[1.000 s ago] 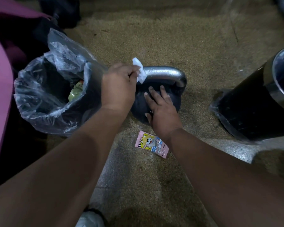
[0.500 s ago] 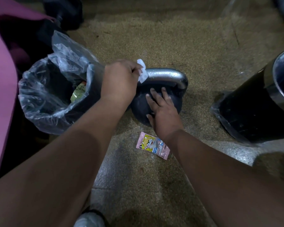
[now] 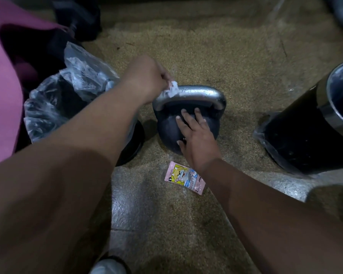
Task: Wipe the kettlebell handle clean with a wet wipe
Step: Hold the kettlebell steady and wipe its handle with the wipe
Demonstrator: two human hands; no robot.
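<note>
Lower now, the wet wipe (image 3: 170, 91) presses the handle (image 3: 198, 93) at its left bend, seemingly pinched by the left hand (image 3: 145, 78); right hand (image 3: 194, 135) fingers lie spread on the kettlebell (image 3: 167, 129).

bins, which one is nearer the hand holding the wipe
The bin with the crumpled clear bag, beside the left hand; the steel-rimmed black bin stands beyond the kettlebell.

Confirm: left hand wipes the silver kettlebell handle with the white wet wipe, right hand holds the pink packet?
No: head view shows the right hand flat on the round black kettlebell body; the pink printed packet lies on the floor.
</note>
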